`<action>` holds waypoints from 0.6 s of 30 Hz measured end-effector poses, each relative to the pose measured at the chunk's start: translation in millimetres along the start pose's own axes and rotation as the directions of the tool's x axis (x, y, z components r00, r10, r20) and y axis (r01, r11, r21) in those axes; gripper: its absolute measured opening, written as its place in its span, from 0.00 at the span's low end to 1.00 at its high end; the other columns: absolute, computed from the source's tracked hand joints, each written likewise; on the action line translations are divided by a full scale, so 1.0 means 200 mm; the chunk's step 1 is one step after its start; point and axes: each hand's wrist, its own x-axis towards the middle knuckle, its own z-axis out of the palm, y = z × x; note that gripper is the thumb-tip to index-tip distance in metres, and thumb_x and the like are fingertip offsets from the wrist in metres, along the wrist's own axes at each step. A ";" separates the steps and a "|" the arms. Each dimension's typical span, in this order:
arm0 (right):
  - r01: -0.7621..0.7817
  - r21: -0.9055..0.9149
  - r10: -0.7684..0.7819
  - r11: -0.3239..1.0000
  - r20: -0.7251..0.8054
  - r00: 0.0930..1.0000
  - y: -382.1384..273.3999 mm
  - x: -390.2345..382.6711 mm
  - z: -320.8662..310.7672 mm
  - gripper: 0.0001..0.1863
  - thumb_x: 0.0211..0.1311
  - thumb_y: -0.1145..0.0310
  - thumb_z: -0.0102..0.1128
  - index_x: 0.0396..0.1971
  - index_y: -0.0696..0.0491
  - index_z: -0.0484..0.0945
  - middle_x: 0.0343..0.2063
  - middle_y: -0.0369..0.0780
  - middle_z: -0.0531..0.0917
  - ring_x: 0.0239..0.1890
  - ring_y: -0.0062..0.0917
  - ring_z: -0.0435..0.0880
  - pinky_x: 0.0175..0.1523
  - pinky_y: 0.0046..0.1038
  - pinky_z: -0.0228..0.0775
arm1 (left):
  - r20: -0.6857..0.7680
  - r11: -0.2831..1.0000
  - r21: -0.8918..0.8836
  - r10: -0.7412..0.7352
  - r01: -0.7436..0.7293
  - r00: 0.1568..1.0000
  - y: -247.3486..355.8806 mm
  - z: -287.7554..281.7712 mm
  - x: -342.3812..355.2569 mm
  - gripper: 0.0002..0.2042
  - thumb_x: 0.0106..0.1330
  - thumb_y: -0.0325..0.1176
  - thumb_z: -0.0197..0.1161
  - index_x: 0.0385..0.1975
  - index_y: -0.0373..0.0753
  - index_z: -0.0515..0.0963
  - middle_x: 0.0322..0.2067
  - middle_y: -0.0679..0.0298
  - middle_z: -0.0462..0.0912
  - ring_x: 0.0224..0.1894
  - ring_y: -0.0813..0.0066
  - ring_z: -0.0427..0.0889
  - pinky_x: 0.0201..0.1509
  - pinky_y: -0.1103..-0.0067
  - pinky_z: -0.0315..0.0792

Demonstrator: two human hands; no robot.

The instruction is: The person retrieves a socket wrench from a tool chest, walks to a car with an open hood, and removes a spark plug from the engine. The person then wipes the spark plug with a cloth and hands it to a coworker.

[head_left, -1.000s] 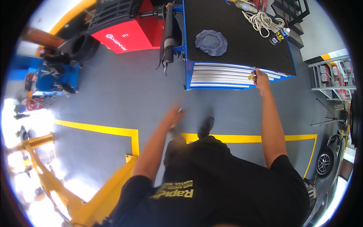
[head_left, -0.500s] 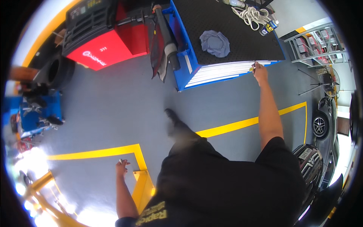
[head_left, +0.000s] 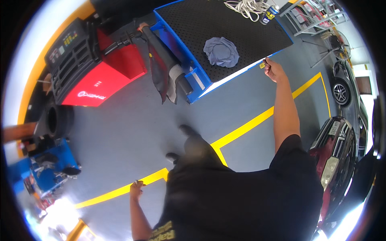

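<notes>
My right hand [head_left: 274, 70] is closed at the front edge of a blue tool cabinet [head_left: 189, 60] with a black dimpled top. A small yellow piece [head_left: 262, 65] shows at its fingertips; its exact kind is too small to tell. Low on the left, over the floor, my left hand [head_left: 137, 188] is closed around a small pale object [head_left: 136, 182] that I cannot make out further. On the cabinet top lies a crumpled grey-blue cloth [head_left: 222, 52]. Farther back are a coil of white cable [head_left: 250, 8] and a blue-and-yellow spray can [head_left: 269, 14].
A red wheel balancer [head_left: 96, 84] stands left of the cabinet, with dark covers [head_left: 163, 64] hanging between them. At far left are a tyre [head_left: 56, 118] and a blue stand [head_left: 56, 164]. Cars [head_left: 333, 152], a fan [head_left: 337, 46] and a metal shelf [head_left: 311, 18] line the right.
My view has turned, and the cabinet's white drawer fronts show less. My right hand stays by the cabinet's front edge. My left hand is still closed. A second shoe has come into sight.
</notes>
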 end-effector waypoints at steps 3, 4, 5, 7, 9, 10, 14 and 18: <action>0.096 -0.423 -0.146 0.901 -0.087 0.986 0.01 -0.02 0.02 0.20 0.74 0.49 0.56 0.40 0.53 0.83 0.22 0.28 0.76 0.24 0.13 0.73 0.29 0.19 0.65 | -0.027 0.999 -0.004 0.034 -0.034 0.999 0.01 -0.16 0.08 0.12 0.67 0.40 0.63 0.41 0.38 0.82 0.31 0.63 0.89 0.15 0.80 0.70 0.21 0.80 0.67; 0.141 -0.567 -0.234 0.812 -0.095 0.967 -0.02 -0.03 0.01 0.21 0.74 0.48 0.55 0.41 0.52 0.84 0.22 0.28 0.77 0.24 0.14 0.74 0.29 0.20 0.66 | -0.049 0.998 0.005 0.059 -0.059 0.997 0.13 -0.19 0.09 0.11 0.68 0.39 0.63 0.41 0.38 0.82 0.31 0.63 0.89 0.15 0.81 0.69 0.20 0.80 0.66; 0.161 -0.679 -0.307 0.717 -0.100 0.946 -0.01 0.01 -0.05 0.23 0.73 0.46 0.53 0.43 0.51 0.86 0.27 0.31 0.83 0.25 0.16 0.79 0.32 0.22 0.70 | -0.051 0.999 -0.004 0.051 -0.051 0.997 0.17 -0.21 0.11 0.11 0.68 0.39 0.64 0.41 0.38 0.82 0.31 0.63 0.88 0.15 0.81 0.69 0.20 0.80 0.66; 0.214 -0.791 -0.450 0.573 -0.085 0.889 0.03 0.02 -0.02 0.23 0.72 0.46 0.55 0.42 0.51 0.86 0.28 0.30 0.83 0.26 0.14 0.78 0.33 0.20 0.70 | -0.069 0.999 -0.038 0.012 -0.014 0.998 0.18 -0.21 0.08 0.11 0.68 0.40 0.64 0.41 0.39 0.82 0.31 0.63 0.88 0.15 0.82 0.69 0.19 0.80 0.65; 0.257 -0.814 -0.538 0.520 -0.079 0.839 0.05 0.01 -0.03 0.21 0.72 0.49 0.57 0.42 0.52 0.85 0.31 0.32 0.84 0.28 0.16 0.80 0.36 0.22 0.72 | -0.073 1.000 -0.006 0.019 -0.019 0.997 0.16 -0.18 0.08 0.11 0.68 0.40 0.64 0.41 0.39 0.82 0.31 0.64 0.88 0.15 0.82 0.69 0.20 0.81 0.67; 0.284 -0.787 -0.560 0.548 -0.093 0.823 0.08 0.03 -0.05 0.19 0.71 0.51 0.59 0.43 0.53 0.85 0.32 0.33 0.85 0.29 0.19 0.82 0.38 0.24 0.74 | -0.079 1.000 0.013 0.028 -0.027 0.996 0.18 -0.18 0.10 0.11 0.69 0.41 0.64 0.41 0.39 0.82 0.30 0.64 0.88 0.15 0.82 0.69 0.20 0.81 0.67; 0.259 -0.943 -0.828 0.210 -0.031 0.560 0.17 0.03 -0.06 0.13 0.68 0.61 0.62 0.43 0.54 0.83 0.36 0.42 0.87 0.36 0.37 0.86 0.45 0.34 0.77 | -0.042 0.999 -0.003 0.036 -0.036 0.998 0.26 0.04 -0.01 0.11 0.69 0.40 0.64 0.40 0.38 0.82 0.30 0.62 0.88 0.16 0.82 0.71 0.20 0.82 0.67; 0.331 -0.940 -0.892 0.086 0.075 0.445 0.16 0.06 -0.09 0.12 0.68 0.62 0.61 0.42 0.55 0.83 0.39 0.46 0.86 0.41 0.43 0.84 0.48 0.36 0.76 | 0.050 0.998 0.056 0.019 -0.022 0.999 0.38 0.24 -0.11 0.09 0.69 0.37 0.62 0.38 0.38 0.81 0.31 0.65 0.88 0.16 0.83 0.69 0.21 0.83 0.65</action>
